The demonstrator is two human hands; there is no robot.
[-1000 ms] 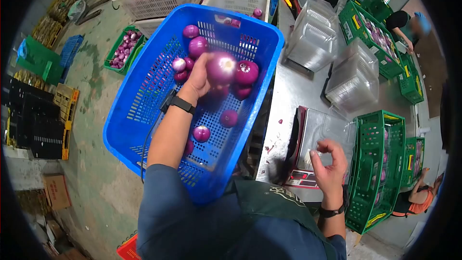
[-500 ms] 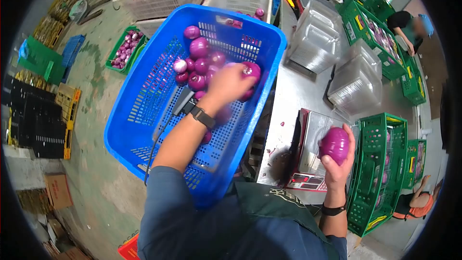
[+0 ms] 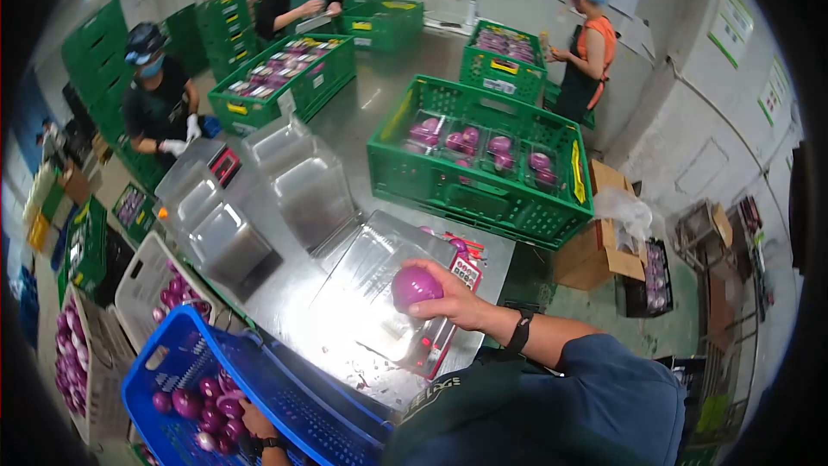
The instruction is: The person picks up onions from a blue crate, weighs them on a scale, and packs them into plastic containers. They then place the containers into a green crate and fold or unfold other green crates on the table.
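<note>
A large purple onion (image 3: 416,291) sits in my right hand (image 3: 453,300), fingers and thumb wrapped round it. It is held over a scale (image 3: 438,347) with a red and white panel and a clear plastic box (image 3: 379,263) on or beside it. My left hand (image 3: 257,421) reaches into the blue basket (image 3: 185,336) among several loose purple onions (image 3: 207,414). Its fingers are mostly hidden, so what they hold does not show. Stacks of clear plastic trays (image 3: 297,177) stand on the metal table (image 3: 302,311) beyond the scale.
A green crate (image 3: 483,198) with packed onions stands across the table, and another green crate (image 3: 336,78) lies farther back. White crates (image 3: 142,272) of onions adjoin the basket. Three people work around the table. A cardboard box (image 3: 586,255) stands at the right.
My view has swung up and to the right, towards the table and the co-workers. The onion stays in my right hand. My left hand is still in the blue basket, now lower in view.
</note>
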